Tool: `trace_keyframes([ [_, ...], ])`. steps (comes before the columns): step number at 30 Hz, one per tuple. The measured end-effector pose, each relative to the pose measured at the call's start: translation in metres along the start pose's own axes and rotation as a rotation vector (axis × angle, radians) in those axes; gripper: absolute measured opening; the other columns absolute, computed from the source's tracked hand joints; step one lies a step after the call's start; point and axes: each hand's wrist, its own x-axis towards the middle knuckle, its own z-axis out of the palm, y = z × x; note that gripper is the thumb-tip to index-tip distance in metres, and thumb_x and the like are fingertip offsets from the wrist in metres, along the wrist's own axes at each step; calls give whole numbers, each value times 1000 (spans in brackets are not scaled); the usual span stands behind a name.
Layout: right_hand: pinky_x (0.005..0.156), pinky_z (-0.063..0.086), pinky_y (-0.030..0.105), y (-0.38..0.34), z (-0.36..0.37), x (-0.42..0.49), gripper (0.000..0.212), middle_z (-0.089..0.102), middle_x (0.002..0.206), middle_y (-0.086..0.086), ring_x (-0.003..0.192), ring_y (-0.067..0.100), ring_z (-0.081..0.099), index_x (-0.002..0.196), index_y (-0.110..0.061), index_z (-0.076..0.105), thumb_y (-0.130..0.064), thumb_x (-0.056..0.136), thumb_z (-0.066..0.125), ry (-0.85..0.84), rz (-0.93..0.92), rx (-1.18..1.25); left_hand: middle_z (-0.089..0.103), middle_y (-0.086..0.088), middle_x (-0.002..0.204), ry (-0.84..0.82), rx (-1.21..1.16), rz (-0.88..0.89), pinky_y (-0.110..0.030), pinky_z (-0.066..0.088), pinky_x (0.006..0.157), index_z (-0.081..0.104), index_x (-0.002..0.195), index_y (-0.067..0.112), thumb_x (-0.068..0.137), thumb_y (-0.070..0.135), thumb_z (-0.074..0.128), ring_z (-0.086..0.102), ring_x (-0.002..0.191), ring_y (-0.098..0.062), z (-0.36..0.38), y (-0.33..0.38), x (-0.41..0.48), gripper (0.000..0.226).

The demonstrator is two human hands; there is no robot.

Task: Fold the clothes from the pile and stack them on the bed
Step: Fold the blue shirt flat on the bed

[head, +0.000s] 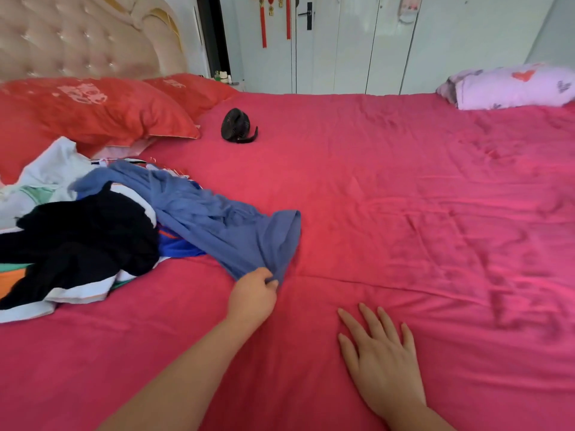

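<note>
Pile (pixel 77 237) at 9 o'clock on bed (pixel 404 213) | left hand (pixel 253 293) pinches blue garment (pixel 217 219) hem | right hand (pixel 379 353) flat on bed, fingers spread

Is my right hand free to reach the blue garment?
Probably yes. The right hand lies open on the bed sheet, holding nothing, and only bare sheet lies between it and the blue garment.

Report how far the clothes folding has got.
Done: nothing yet; no folded stack shows on the pink bed sheet. In hand: the left hand grips the edge of the blue garment, which stretches out from the pile; the right hand rests flat on the sheet. Left: the blue garment itself, the black garment and the rest of the pile, all unfolded.
</note>
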Motion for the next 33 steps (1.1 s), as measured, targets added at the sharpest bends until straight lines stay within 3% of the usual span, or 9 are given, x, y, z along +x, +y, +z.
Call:
trace_keyframes([
  [4,114,16,42,4,-18,-5,99,28,151,-11,142,14,19,139,-46,31,-81,58,-14,-129,-37,62,53,2,66,-156,-166,169,-22,30,64,50,66,21,89,19,58,50,67,-7,-13,40,-82,24],
  [6,111,26,34,-1,-48,-15,117,46,141,-1,133,17,38,133,-27,48,-91,55,-11,-205,134,585,41,7,56,-184,-262,222,-18,26,59,38,61,24,88,17,58,43,56,2,-12,64,-112,34],
  [8,79,53,28,-5,-79,-34,68,71,92,11,84,17,66,100,-11,67,-64,88,26,-306,307,1146,42,8,54,-234,-337,266,-19,25,59,39,62,24,87,16,59,42,53,7,-7,90,-137,32],
  [10,48,49,21,5,-102,-49,25,63,60,9,50,14,60,80,-4,61,-23,91,50,-344,269,1346,39,8,55,-314,-396,325,-17,27,56,42,64,23,87,15,59,40,51,6,-4,115,-163,29],
  [13,56,54,26,44,-128,-73,14,68,77,16,63,21,65,96,7,60,1,87,50,-205,288,1349,48,8,63,-498,-538,397,-10,36,55,63,86,12,88,13,60,44,49,5,-7,137,-201,3],
  [18,54,54,19,129,-179,-126,18,72,72,7,62,14,68,97,4,59,2,80,53,-77,347,1319,56,16,79,-477,-482,384,-1,36,69,65,111,9,87,13,62,52,62,17,-18,116,-226,25],
  [25,90,40,41,175,-159,-141,38,57,116,31,110,42,54,117,5,55,-10,83,60,138,592,283,62,-2,107,-287,-210,291,-8,34,79,61,117,13,88,15,60,56,91,-9,-31,79,-207,29],
  [28,87,42,45,147,-143,-130,35,61,105,31,101,44,56,112,4,61,-2,78,63,277,364,230,60,-5,117,-229,-136,281,-11,32,82,58,122,11,88,13,59,56,104,-17,-34,76,-188,34],
  [33,94,40,36,70,-113,-92,39,64,109,16,106,33,57,112,-12,66,-22,76,51,96,-32,199,57,-5,127,-195,-26,290,-22,34,93,50,131,14,90,12,54,54,111,-21,-27,81,-147,42],
])
